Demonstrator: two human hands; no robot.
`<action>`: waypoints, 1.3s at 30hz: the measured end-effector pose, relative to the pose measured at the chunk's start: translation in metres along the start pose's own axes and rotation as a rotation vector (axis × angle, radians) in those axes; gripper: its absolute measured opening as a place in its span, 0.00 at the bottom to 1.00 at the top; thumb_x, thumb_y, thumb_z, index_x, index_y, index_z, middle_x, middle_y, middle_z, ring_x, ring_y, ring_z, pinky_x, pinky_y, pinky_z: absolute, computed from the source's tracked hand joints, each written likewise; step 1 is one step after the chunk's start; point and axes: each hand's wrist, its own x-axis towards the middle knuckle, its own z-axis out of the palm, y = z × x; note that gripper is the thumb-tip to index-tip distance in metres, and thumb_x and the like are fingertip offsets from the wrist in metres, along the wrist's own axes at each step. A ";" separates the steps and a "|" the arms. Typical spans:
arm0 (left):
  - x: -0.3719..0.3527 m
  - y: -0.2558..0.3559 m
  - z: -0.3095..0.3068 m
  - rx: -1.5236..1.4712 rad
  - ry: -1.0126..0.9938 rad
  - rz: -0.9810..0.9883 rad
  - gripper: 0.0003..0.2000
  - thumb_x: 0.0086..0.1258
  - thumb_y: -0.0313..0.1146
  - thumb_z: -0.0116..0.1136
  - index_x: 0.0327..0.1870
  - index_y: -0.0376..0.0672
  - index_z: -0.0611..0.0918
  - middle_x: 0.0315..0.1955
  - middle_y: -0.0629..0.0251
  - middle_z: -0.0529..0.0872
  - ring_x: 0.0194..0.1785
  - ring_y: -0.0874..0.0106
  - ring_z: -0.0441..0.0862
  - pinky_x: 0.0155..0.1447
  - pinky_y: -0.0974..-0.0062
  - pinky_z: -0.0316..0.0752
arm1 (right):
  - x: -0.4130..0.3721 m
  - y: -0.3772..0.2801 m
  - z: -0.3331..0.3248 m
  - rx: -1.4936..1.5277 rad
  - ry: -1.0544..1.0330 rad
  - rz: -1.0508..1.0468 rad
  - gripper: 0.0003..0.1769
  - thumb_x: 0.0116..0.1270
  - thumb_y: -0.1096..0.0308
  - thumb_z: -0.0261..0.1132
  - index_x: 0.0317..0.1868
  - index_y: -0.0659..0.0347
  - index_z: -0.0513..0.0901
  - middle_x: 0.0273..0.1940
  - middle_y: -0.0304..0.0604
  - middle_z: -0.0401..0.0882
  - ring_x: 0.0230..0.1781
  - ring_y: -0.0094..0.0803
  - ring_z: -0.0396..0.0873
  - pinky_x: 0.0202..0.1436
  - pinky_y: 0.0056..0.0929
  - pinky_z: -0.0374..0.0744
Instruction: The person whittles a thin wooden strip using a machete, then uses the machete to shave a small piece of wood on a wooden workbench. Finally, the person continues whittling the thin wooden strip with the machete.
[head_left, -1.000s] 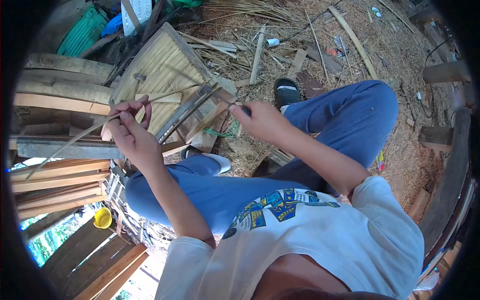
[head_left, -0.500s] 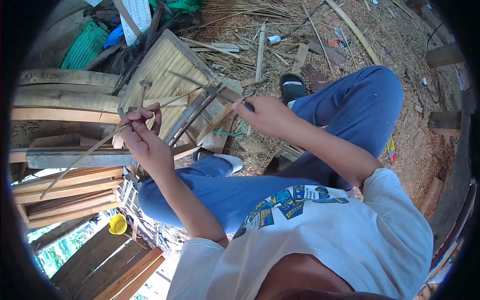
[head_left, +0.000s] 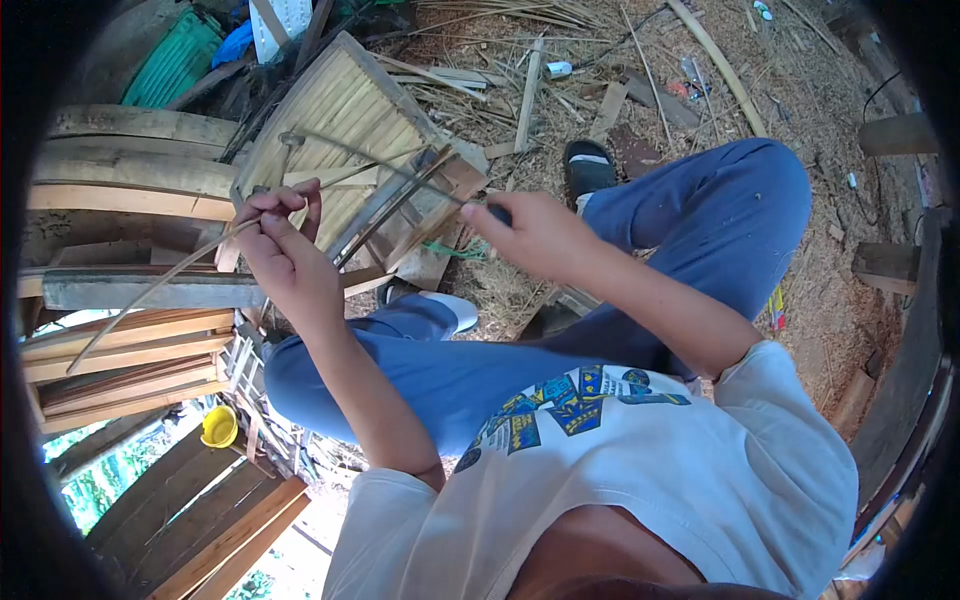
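Observation:
My left hand [head_left: 287, 250] is closed, pinching a long thin cane-like strip [head_left: 178, 267]. The strip's tail droops to the lower left, and its other end reaches right toward the blade. In my right hand [head_left: 528, 232] is the dark handle of a knife [head_left: 400, 172], fingers wrapped round it. Its slender blade points up and left, crossing the strip's far end in this view. Beneath both lies a wooden-framed panel of pale slats [head_left: 345, 105]. A hammer-like tool [head_left: 290, 140] shows just above my left hand, partly hidden.
Stacked boards [head_left: 140, 190] fill the left side. A yellow bucket [head_left: 219, 427] stands at lower left. Wood shavings, sticks and a long pale pole [head_left: 715, 60] litter the ground ahead. My sandalled foot [head_left: 588, 170] rests by the panel; a dark post [head_left: 890, 135] juts in at right.
The knife blade has swung, its tip now farther left and slightly higher, near the hammer-like tool. My left hand still pinches the strip. The whole view has shifted slightly.

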 end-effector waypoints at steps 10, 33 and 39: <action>-0.007 -0.002 -0.001 -0.019 -0.024 0.002 0.07 0.85 0.22 0.31 0.53 0.37 0.66 0.48 0.55 0.77 0.57 0.63 0.84 0.65 0.62 0.84 | -0.002 -0.007 -0.009 -0.003 -0.050 -0.036 0.36 0.78 0.40 0.56 0.38 0.73 0.84 0.33 0.66 0.84 0.36 0.62 0.84 0.44 0.53 0.80; -0.002 -0.003 -0.009 -0.095 0.016 -0.064 0.07 0.82 0.20 0.34 0.50 0.37 0.68 0.44 0.55 0.82 0.58 0.59 0.86 0.65 0.60 0.83 | -0.001 -0.006 -0.001 -0.016 -0.037 -0.046 0.35 0.78 0.41 0.57 0.40 0.72 0.86 0.29 0.63 0.83 0.34 0.59 0.85 0.42 0.51 0.80; 0.001 -0.001 -0.012 -0.119 0.019 -0.074 0.08 0.80 0.17 0.34 0.49 0.36 0.69 0.44 0.53 0.83 0.57 0.57 0.87 0.65 0.57 0.84 | 0.025 0.029 -0.002 -0.142 0.036 0.034 0.35 0.78 0.40 0.57 0.39 0.72 0.85 0.29 0.63 0.83 0.34 0.59 0.84 0.41 0.51 0.80</action>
